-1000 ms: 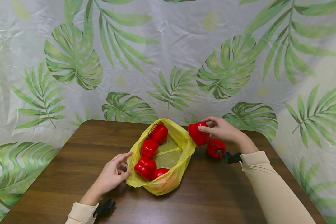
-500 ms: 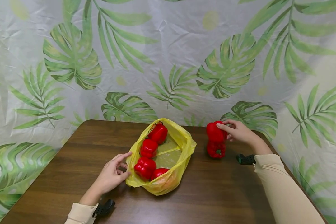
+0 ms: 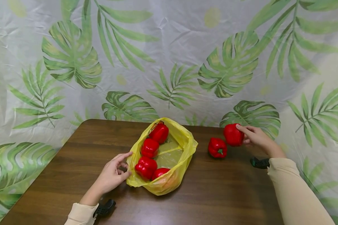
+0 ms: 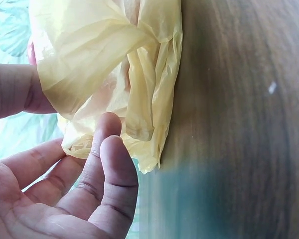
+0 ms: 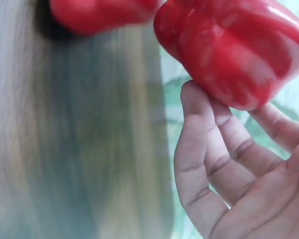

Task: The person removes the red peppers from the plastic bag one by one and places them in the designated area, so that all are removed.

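In the head view my right hand (image 3: pixel 256 137) holds a red bell pepper (image 3: pixel 233 135) above the table's far right, thumb on its near side. The right wrist view shows the fingertips against the glossy pepper (image 5: pixel 239 50). A second red bell pepper (image 3: pixel 217 147) lies just left of it, green stem toward me. My left hand (image 3: pixel 112 173) holds the left rim of an open yellow plastic bag (image 3: pixel 186 156); in the left wrist view the bag's plastic (image 4: pixel 89 55) covers one fingertip. Several red bell peppers (image 3: pixel 145 168) lie along the bag's left side.
The brown wooden table (image 3: pixel 214 193) carries the bag near its middle. Behind it hangs a pale leaf-printed cloth (image 3: pixel 169 62). Black wrist straps (image 3: pixel 104 208) sit at both cuffs. An orange-red shape shows through the bag's front.
My right hand has moved right with the bell pepper, from beside the bag's rim, past the pepper on the table, to its far side. The left hand and bag have stayed put.
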{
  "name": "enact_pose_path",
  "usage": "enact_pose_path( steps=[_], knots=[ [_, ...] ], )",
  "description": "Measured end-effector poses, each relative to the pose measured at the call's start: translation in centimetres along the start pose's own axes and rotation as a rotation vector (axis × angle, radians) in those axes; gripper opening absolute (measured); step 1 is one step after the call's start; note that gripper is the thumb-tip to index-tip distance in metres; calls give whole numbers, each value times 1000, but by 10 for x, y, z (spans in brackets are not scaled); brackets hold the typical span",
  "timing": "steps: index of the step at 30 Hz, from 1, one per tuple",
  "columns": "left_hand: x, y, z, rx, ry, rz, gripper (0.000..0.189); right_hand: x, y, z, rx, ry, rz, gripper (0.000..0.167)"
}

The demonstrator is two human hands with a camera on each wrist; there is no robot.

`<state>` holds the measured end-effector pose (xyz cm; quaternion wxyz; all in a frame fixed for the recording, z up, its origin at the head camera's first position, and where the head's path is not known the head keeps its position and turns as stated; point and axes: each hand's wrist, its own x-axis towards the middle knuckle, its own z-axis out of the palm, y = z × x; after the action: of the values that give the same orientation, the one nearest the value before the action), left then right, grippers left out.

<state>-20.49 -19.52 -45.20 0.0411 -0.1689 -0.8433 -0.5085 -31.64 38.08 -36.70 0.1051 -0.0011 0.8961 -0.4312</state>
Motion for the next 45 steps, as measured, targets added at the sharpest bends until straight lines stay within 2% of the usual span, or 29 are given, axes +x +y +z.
enact_pose_path(
  steps=[5,11,18,23,28,31,39,45],
  knots=[
    [0,1,1,-3,1,-2,70,-6,20,-3,20,-14,54,95],
    [-1,0,2,6,0,-1,70,-7,40,-3,28,-36,102,95],
    [-1,-1,2,3,-1,2,69,-8,53,1,29,-56,143,96],
    [0,-2,3,15,5,0,68,-6,62,5,77,-90,165,102],
    [0,-3,4,17,11,-3,68,-2,63,10,155,-112,175,102],
    [-1,-3,2,15,10,-9,68,0,58,14,162,-126,157,100],
    [-4,-1,-2,-8,14,2,70,5,51,21,38,-123,114,99],
    [-2,-1,0,-14,-4,-1,71,6,57,18,51,-83,134,87]
  ],
)
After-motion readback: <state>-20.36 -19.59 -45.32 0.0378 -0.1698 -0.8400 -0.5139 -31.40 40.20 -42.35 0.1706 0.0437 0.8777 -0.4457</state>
